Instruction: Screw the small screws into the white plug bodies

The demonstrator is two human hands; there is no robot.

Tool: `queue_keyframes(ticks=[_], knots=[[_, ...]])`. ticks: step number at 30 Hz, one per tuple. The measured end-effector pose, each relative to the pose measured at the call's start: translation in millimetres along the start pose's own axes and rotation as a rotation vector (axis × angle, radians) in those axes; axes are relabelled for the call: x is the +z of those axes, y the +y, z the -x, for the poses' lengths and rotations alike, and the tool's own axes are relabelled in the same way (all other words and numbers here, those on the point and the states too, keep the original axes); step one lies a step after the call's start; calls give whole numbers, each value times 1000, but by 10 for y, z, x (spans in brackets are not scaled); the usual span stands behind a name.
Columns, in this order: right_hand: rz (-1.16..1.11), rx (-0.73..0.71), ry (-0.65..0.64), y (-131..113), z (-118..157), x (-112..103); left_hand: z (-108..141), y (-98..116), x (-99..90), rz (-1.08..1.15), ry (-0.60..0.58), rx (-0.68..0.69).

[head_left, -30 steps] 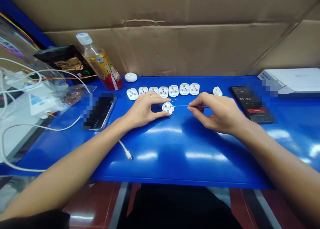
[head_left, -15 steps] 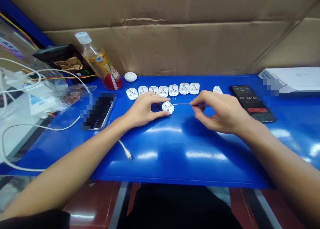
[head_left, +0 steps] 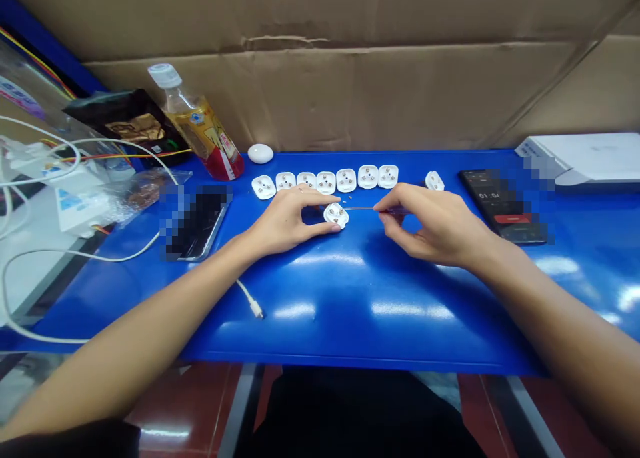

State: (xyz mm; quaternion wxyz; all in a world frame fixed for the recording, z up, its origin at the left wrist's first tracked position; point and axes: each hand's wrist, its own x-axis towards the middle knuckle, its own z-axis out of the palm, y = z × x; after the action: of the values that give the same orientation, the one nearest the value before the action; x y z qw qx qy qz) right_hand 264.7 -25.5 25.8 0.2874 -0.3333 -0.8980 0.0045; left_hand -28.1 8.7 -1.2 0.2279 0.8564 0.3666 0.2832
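Note:
My left hand (head_left: 293, 218) pinches a small white plastic casing (head_left: 335, 215) with metal fittings inside between thumb and fingers, low over the blue table. My right hand (head_left: 433, 225) is closed on a slim screwdriver (head_left: 361, 209), held nearly level; its handle is mostly hidden by the fingers. The tip of the thin shaft reaches the casing's right side. Tiny metal pieces (head_left: 347, 199), too small to name surely, lie just behind the casing. Beyond my hands stands a row of several similar open casings (head_left: 346, 179). Another white piece (head_left: 435, 181) lies behind my right hand.
On the left are a phone (head_left: 199, 223), a drink bottle (head_left: 205, 131), a black pouch (head_left: 133, 125) and white cables (head_left: 256, 307). A white egg-shaped object (head_left: 261, 153) sits by the cardboard wall (head_left: 400, 98). To the right lie another phone (head_left: 500, 201) and a white box (head_left: 590, 155).
My right hand has shifted slightly left, bringing the screwdriver's tip to the casing. My left hand keeps its hold in about the same place.

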Motion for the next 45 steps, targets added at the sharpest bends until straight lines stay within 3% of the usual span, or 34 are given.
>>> queue_keyframes(ticks=[12, 22, 32, 35, 40, 45], knots=[[-8, 14, 28, -13, 7, -24, 8, -4, 5, 6, -3, -1], [-25, -76, 150, -70, 44, -50, -32, 71, -11, 237, 125, 115], [-70, -73, 128, -73, 45, -42, -40, 134, -12, 196, 192, 110], [-103, -40, 152, -95, 25, -36, -34, 139, -5, 179, 235, 144], [-310, 159, 176, -139, 2, -24, -36, 154, 6, 105, 356, 162], [-354, 198, 169, -150, 13, -4, -35, 164, 12, 89, 341, 161]])
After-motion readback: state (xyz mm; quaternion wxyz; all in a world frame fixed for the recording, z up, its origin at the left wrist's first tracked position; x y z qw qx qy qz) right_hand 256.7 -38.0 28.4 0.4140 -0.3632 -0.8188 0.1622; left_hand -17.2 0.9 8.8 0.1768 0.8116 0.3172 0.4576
